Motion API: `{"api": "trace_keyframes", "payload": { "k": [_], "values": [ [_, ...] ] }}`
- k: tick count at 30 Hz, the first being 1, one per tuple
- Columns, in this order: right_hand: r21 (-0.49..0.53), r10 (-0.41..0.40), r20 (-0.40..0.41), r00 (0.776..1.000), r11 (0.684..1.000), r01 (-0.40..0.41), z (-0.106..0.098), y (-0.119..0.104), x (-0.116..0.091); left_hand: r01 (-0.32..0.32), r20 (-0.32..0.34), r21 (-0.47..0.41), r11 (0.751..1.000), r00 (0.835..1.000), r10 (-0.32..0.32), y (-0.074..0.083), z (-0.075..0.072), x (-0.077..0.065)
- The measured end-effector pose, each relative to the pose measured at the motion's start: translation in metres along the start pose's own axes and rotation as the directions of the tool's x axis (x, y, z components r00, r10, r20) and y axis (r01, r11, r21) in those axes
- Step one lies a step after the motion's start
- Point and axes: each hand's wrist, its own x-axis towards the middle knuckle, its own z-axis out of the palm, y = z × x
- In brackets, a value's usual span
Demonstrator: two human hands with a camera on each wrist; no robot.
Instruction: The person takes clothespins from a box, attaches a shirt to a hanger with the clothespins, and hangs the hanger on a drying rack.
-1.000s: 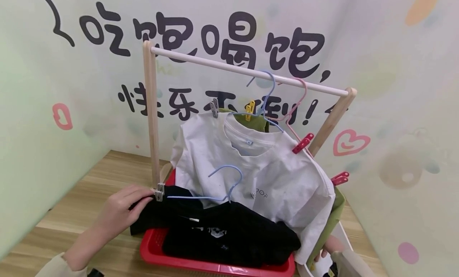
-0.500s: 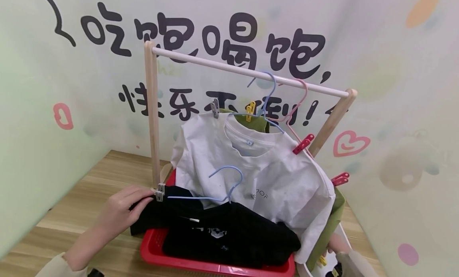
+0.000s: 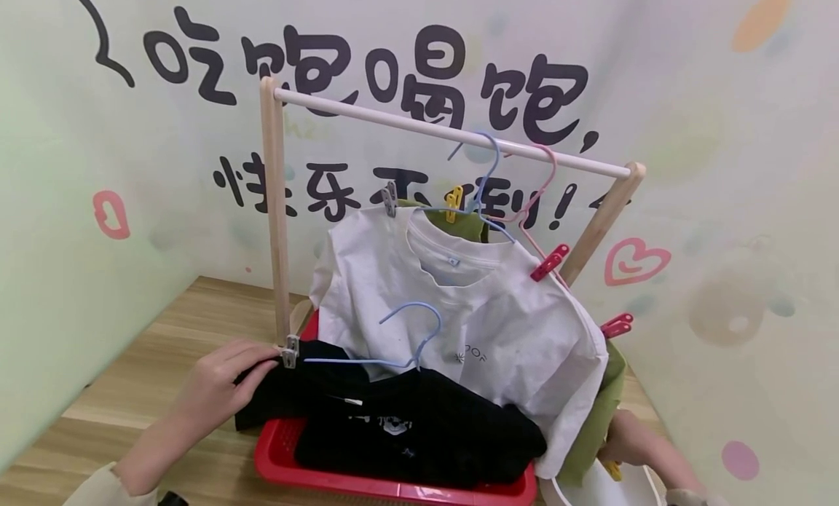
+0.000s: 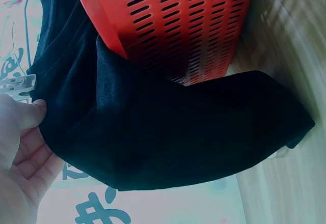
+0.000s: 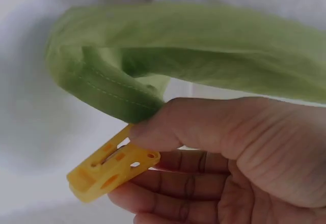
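Observation:
A black T-shirt (image 3: 459,411) lies over a red basket (image 3: 288,471), with a blue hanger (image 3: 429,338) at its neck. My left hand (image 3: 226,378) pinches the shirt's shoulder edge, thumb on one side and fingers behind, right beside a grey clothespin (image 4: 20,83) clipped there. Low on the right, my right hand (image 3: 632,440) holds a yellow clothespin (image 5: 109,165) between thumb and fingers. Just above that clothespin, in the right wrist view, is the hem of a green garment's sleeve (image 5: 117,89). The wall of a white container (image 3: 629,484) shows under this hand.
Behind the basket stands a wooden rack with a white rod (image 3: 380,116). From it hang a white T-shirt (image 3: 498,317) on a blue hanger and the green garment (image 3: 599,404) on a pink hanger (image 3: 544,193). Red (image 3: 549,263), grey and yellow clothespins sit on them.
My right hand has risen out of the white container on the right, bringing the yellow clothespin up with it. The left hand stays at the black shirt's shoulder.

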Motion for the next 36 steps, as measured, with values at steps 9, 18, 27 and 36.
{"api": "trace_keyframes", "payload": {
  "k": [9, 18, 27, 36],
  "values": [
    [-0.097, -0.087, -0.092, 0.992, 0.992, 0.078, -0.006, -0.004, -0.018, -0.002, -0.002, -0.008, 1.0, 1.0, 0.002, -0.001, 0.001, 0.0],
    [-0.074, -0.073, -0.096, 0.993, 0.995, 0.066, -0.012, -0.008, -0.037, 0.012, 0.02, -0.005, 1.0, 1.0, -0.012, -0.001, 0.0, 0.001],
    [-0.044, -0.057, -0.054, 0.997, 0.998, 0.055, -0.019, -0.027, -0.046, 0.03, 0.048, -0.003, 1.0, 0.998, -0.03, -0.001, -0.002, -0.001],
    [0.012, -0.289, -0.162, 0.943, 0.955, 0.295, -0.016, -0.044, -0.046, 0.037, 0.053, -0.007, 0.999, 0.998, -0.037, -0.001, -0.002, -0.001]
  ]
}}
